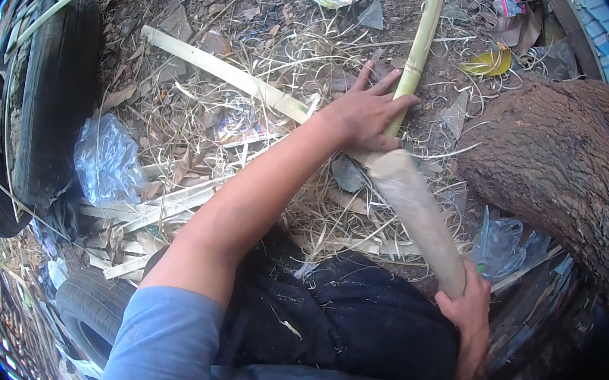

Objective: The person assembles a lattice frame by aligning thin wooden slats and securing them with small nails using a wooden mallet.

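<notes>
My left hand [369, 115] lies with its fingers spread beside a green bamboo pole [423, 38]. One finger reaches across the pole, and the thumb rests close to its near end. Wrapped round the lower end of a thick, pale wooden club [422, 215] is my right hand [469, 295]. The club slants up to the left, slightly blurred, its upper end right by my left thumb and the pole's near end. Whether the club touches the pole, I cannot tell. A flat split bamboo strip [228, 72] lies to the left, its near end hidden behind my left wrist.
A thick bark-covered log [557, 151] lies on the right. Old tyres [61, 87] stand at the left, beside a crumpled clear plastic bag [109, 160]. Thin bamboo shavings [279, 149] litter the soil. More split strips [144, 209] lie near my left arm.
</notes>
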`<state>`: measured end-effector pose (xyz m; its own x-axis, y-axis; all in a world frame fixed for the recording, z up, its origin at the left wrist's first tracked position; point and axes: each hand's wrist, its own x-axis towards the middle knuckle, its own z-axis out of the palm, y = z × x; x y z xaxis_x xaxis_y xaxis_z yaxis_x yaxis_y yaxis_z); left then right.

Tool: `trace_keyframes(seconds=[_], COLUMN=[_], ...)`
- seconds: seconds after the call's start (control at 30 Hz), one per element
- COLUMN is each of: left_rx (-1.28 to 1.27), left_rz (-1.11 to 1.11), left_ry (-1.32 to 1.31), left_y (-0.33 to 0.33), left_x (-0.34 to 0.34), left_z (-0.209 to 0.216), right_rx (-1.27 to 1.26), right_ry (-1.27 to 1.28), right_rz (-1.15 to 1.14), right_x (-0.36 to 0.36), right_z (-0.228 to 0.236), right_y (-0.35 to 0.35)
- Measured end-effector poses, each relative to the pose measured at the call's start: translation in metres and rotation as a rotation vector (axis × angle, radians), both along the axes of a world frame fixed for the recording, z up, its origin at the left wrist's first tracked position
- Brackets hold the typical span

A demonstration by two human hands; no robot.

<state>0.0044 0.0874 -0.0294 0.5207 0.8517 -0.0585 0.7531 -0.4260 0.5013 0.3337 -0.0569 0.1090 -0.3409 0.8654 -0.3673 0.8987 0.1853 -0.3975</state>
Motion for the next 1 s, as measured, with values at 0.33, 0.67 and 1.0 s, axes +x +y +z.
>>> trace_keyframes(seconds=[0.33, 0.67, 1.0], left_rx=[0.068, 0.072, 0.096], left_rz=[0.023, 0.018, 0.042], left_ry=[0.020, 0.043, 0.016], left_y=[0.000, 0.003, 0.002], left_x=[0.002, 0.002, 0.001], left_z=[-0.009, -0.006, -0.007], right_rx=[-0.017, 0.126, 0.023], right_ry=[-0.002, 0.131, 0.027], right_rz=[-0.063, -0.119, -0.103], right_x=[-0.002, -0.001, -0.006], right_z=[-0.002, -0.006, -0.011], right_y=[-0.003, -0.013, -0.013])
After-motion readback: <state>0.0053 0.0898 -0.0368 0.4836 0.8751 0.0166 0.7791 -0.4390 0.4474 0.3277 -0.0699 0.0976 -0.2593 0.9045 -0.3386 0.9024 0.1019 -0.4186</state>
